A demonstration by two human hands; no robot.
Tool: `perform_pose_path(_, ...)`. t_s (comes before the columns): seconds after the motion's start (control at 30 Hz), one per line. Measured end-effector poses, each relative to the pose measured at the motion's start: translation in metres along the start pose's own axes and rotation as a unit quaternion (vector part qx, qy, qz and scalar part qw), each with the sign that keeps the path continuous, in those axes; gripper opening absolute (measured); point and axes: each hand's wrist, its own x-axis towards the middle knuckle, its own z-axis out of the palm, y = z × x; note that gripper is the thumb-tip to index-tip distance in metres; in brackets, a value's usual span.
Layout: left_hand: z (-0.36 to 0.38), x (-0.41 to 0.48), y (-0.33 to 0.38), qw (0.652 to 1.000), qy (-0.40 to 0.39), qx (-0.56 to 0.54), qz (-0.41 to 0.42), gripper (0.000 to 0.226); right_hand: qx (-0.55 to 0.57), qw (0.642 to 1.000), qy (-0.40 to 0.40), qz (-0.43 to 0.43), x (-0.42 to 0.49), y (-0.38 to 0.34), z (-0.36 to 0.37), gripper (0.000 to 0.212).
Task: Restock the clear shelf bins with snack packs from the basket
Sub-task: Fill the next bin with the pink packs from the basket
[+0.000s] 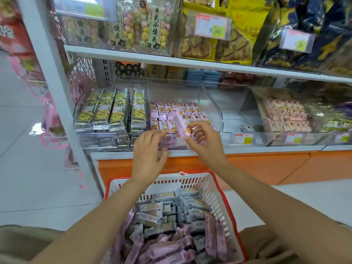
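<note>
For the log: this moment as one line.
right hand: holds pink pack over pink-pack bin | left hand: open at bin front | basket: holds packs

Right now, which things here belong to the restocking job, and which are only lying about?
Belongs to the job:
right hand holding a pink plastic snack pack
left hand, holding nothing
red-and-white plastic basket of pink and grey packs
clear plastic bin of pink packs

Only lying about:
yellow-and-silver foil packs
yellow bags of biscuits on the upper shelf
pink ribbon netting
</note>
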Motion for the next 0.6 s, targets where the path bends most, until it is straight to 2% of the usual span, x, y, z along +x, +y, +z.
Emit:
perform_pose_path(0.1, 0.003, -0.002, -0.017, 0.985, -0.074, 0.154, 0.04, 0.079, -0.077, 0.996, 0.026, 0.026, 0.029, 0.004, 0.003, 0.025)
perform_pose_path(0.2, 0.008, -0.009, -0.026, 0.968, -0.11, 0.218, 0.053, 0.099, -0.151, 0.987, 0.03, 0.05, 0.049, 0.01, 0.014, 0.024)
perform_pose_path(0.37, 0.009, -0.01, -0.029, 0.967, -0.118, 0.221, 0.049, 0.102, -0.226, 0.971, 0.015, 0.076, 0.066, 0.02, 0.033, 0.019)
perform_pose_path(0.6, 0.01, -0.011, -0.031, 0.967, -0.135, 0.21, 0.051, 0.103, -0.253, 0.96, 0.013, 0.122, 0.074, 0.028, 0.041, 0.013)
